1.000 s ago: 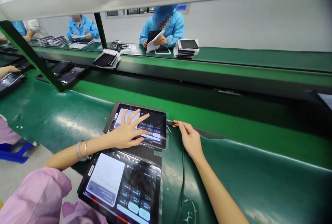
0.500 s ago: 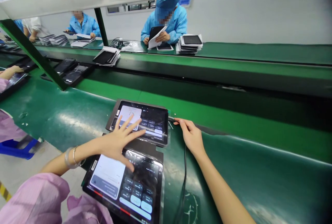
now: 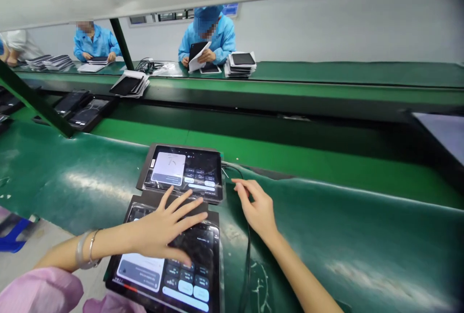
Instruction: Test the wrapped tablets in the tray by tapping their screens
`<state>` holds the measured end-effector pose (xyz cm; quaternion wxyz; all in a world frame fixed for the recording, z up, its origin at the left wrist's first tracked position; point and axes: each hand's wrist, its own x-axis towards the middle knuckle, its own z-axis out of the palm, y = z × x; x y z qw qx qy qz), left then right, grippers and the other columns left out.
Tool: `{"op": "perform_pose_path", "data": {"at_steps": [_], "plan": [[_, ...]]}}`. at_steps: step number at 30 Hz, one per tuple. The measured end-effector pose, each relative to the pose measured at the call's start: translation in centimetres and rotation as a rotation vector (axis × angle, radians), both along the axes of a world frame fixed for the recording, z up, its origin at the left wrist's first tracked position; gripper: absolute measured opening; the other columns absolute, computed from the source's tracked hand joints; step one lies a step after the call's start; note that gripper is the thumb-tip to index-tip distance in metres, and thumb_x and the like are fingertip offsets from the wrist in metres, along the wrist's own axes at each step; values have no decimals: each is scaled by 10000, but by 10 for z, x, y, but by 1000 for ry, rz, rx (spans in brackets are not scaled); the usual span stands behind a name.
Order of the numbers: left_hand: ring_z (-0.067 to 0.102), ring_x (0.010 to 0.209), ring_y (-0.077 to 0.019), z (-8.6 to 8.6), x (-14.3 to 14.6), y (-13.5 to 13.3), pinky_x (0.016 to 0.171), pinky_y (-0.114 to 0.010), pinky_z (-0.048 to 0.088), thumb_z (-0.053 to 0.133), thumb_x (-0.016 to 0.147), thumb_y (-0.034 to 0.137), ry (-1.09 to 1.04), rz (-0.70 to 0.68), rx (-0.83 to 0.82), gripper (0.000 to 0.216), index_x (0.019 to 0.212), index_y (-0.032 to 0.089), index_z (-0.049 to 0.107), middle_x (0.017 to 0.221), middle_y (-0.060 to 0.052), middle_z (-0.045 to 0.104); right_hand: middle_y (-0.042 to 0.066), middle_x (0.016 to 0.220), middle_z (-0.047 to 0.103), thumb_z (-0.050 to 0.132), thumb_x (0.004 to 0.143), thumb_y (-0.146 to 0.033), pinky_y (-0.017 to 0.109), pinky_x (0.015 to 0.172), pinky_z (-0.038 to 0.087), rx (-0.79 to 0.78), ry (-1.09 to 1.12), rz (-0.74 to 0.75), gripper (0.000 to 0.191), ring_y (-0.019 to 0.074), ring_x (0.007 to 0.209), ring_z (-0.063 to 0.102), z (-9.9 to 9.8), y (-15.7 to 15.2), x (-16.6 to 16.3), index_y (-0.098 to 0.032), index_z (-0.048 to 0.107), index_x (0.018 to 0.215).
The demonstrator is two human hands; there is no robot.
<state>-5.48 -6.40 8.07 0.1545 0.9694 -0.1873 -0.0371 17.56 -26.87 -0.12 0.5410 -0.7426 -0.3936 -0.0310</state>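
Observation:
Two lit tablets lie one behind the other in dark trays or covers: the far tablet [image 3: 203, 163] and the near tablet [image 3: 145, 269]. My left hand [image 3: 170, 226] is spread flat over the near tablet, partly hiding its screen, with fingertips at the far tablet's lower edge. A black cable [image 3: 248, 260] runs along the bench and passes behind my right hand to the far tablet's right edge. My right hand [image 3: 255, 204] is just right of the far tablet. Its fingers are loosely bent, with no cable visible between the fingertips.
A green bench [image 3: 326, 226] borders a lower green conveyor strip [image 3: 326, 168]. Dark trays with tablets [image 3: 87, 112] stand at left beside a green post [image 3: 36, 100]. At right is a dark-framed pale object [image 3: 444, 132]. Opposite, people in blue handle tablets near a stack [image 3: 241, 64].
My right hand has let go of the cable end at the far tablet and drawn back slightly toward me. My left hand has moved a little nearer. The pale object has entered at right.

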Motion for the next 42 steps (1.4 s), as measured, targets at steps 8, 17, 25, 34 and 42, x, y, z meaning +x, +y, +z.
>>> {"op": "perform_pose_path", "data": {"at_steps": [8,17,25,34,42], "plan": [[619,1008,-256,-31,65,-57,1171,-667,243,551,1025,583,-258,-499,-6,479,857,155,687,912,-74,735,85,994,708,506,1051,-567,448,857,447,81,106,-238,406,326,949,621,-31,-5,43,-230,726,995],[570,915,-193,-5,89,-62,1033,-543,334,694,986,217,-167,-617,43,167,836,162,646,853,-3,686,84,976,710,511,1038,-619,426,840,465,109,159,-210,459,314,947,632,-34,-8,43,-224,739,981],[543,969,-216,-5,103,-68,972,-453,406,738,877,63,-234,-652,254,162,807,187,659,799,-16,659,82,975,716,494,1043,-643,437,819,478,110,152,-192,478,318,950,629,-28,-6,41,-238,738,971],[528,953,-227,49,111,-47,1025,-479,369,620,981,82,-296,-625,290,170,852,188,653,826,-34,644,77,950,718,488,1047,-560,431,808,494,117,148,-211,410,310,932,635,-28,-4,40,-242,730,957],[530,961,-231,19,112,-63,1019,-487,392,652,939,55,-308,-672,265,173,838,195,664,823,-36,643,76,943,718,472,1061,-571,422,802,497,108,134,-207,431,305,925,637,-29,-3,39,-241,729,955]]}}
